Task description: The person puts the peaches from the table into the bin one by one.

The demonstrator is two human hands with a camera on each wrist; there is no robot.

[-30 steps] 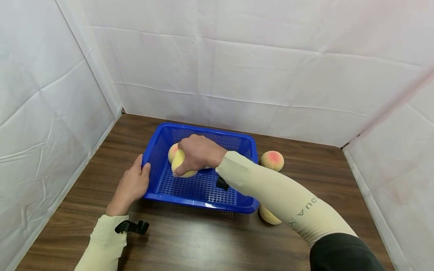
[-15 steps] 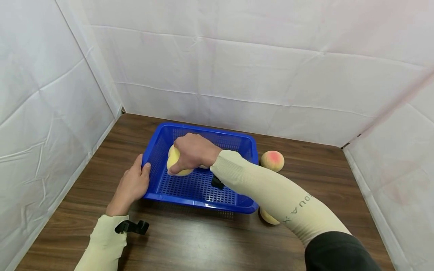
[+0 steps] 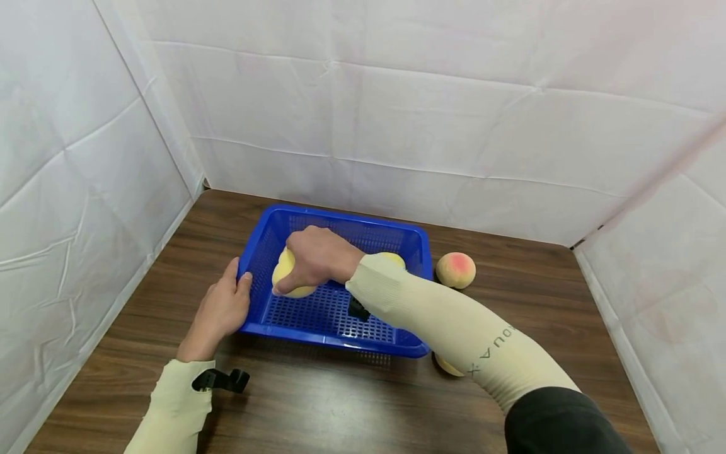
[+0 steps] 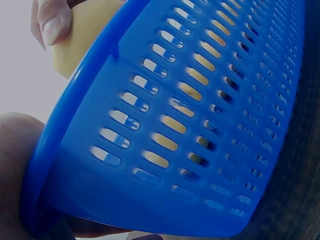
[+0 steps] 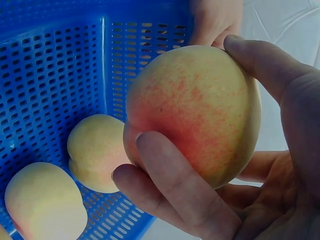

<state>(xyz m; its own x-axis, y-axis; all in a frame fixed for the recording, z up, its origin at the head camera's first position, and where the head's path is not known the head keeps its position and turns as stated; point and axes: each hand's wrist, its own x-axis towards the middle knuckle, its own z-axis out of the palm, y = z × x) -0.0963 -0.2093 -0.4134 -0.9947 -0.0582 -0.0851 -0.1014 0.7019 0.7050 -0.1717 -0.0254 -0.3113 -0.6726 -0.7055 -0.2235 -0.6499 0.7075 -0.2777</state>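
In the head view my right hand holds a peach above the left part of a blue plastic basket. The right wrist view shows the thumb and fingers curled around this peach, its red-blushed side facing the camera. Below it, a yellow peach and a paler peach lie in the basket. My left hand grips the basket's left rim, thumb on the inner side. Through the slots in the left wrist view, parts of yellow peaches show.
Outside the basket, to its right, a peach with a pink top sits on the wooden table. Another peach is partly hidden by the right sleeve. White cloth walls stand along the back and both sides.
My right hand has shifted a little left with the peach, nearer the basket's left wall. A yellow peach at the basket's right has come out from behind the sleeve. The left hand has stayed still.
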